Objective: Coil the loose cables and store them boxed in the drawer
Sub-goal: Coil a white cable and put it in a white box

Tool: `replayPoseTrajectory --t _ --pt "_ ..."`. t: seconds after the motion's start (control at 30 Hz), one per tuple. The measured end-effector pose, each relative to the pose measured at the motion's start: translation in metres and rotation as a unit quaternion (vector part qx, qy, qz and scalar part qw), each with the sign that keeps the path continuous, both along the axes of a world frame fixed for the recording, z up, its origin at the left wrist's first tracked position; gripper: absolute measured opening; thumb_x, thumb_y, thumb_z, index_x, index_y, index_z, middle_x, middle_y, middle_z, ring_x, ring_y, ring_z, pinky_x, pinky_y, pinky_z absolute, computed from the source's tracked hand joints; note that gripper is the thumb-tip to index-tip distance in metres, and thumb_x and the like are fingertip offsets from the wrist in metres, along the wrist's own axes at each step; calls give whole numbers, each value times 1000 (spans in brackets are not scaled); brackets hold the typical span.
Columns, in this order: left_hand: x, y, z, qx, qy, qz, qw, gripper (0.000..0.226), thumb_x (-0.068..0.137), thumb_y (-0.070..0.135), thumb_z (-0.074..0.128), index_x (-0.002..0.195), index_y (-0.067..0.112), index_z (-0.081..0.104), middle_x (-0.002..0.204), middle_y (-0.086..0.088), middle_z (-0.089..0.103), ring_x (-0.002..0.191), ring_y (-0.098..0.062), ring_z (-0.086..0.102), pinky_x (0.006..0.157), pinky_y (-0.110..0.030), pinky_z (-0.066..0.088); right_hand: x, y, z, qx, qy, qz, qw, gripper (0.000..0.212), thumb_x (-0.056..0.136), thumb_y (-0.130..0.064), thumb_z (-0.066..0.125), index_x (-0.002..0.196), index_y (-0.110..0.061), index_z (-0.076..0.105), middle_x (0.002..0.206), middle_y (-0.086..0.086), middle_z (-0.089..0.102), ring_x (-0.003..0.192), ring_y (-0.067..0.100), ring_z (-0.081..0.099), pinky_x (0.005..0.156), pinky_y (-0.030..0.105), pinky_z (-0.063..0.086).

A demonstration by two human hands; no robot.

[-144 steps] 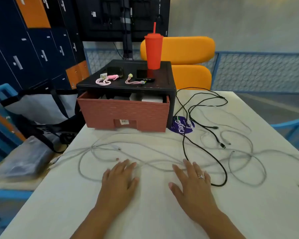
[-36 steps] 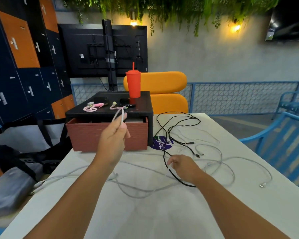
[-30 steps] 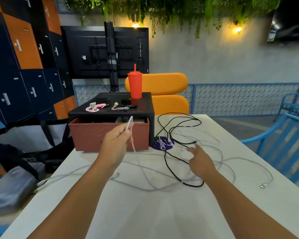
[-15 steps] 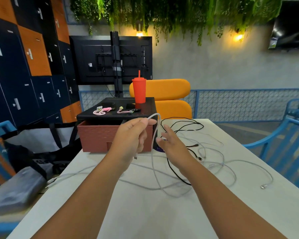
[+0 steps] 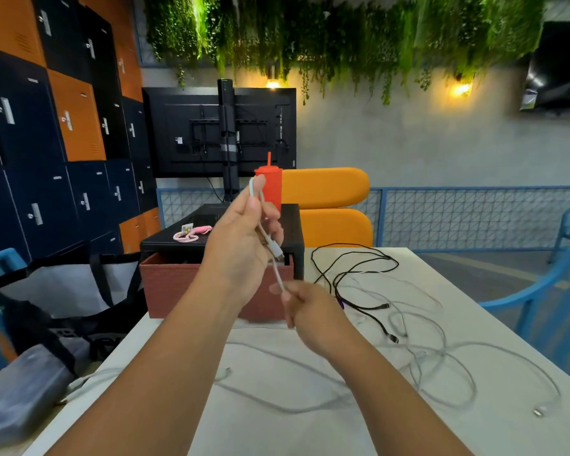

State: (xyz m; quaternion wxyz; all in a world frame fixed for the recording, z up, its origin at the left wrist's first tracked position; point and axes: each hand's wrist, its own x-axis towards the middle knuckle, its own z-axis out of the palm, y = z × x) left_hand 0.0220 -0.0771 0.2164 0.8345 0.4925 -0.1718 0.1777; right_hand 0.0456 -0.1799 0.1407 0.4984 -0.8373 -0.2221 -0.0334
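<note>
We hold the thin white charging cable (image 5: 278,273) up off the white table (image 5: 277,432), above its near half, because we judge a coil winds more easily in the air than flat among the tangle. Our left hand (image 5: 244,238) is raised with its fingers curled, and it pinches the cable's end where it bends over the top of the fingers, so the plug hangs down across the palm and the first turn has a fixed anchor. Our right hand (image 5: 310,311), lower and just beside the left, pinches the same cable a little further along its run, taking up the slack so the length can be fed round. This hand is blurred, so beyond the pinch we cannot tell how its fingers lie. The thin black cable (image 5: 385,305) lies looped toward the far right of the table, and the pale grey cables (image 5: 420,358) sprawl along the right edge, apart from our hands and, we judge, not yet coiled. The brick-red drawer (image 5: 175,287) stands pulled out of the black box-shaped unit (image 5: 293,232) at the far left corner, open, we take it, to receive the coils. Its inside is hidden from here, and we see no box. On the unit's top stand a red plastic tumbler (image 5: 273,185) and a pink looped strap (image 5: 191,233)
</note>
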Motion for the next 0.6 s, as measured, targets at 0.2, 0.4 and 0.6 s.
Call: replayPoseTrajectory --t 0.2,0.4,0.6 --pt "33 8 -27 164 -8 111 980 36 100 11 33 117 36 53 72 13 68 85 -4 63 88 -22 44 1 -10 12 -191 -106 -4 976 31 94 -24 46 64 -22 51 61 -3 45 63 20 44 52 27 32" --pt "58 1 -52 354 -4 128 926 38 98 4 37 120 29 55 74 8 63 65 5 56 60 -5 40 18 -37 41 -231 -258 -30 938 15 92 -33 50 82 -27 59 77 -6 54 73 15 46 63 31 35" --pt "76 2 -61 306 52 59 949 37 100 7 33 99 26 64 54 1 40 49 -6 37 57 -22 43 64 -44 27 -167 -455 -170 858 34 83 -42 43 70 -23 67 56 -3 58 47 22 55 36 33 42"
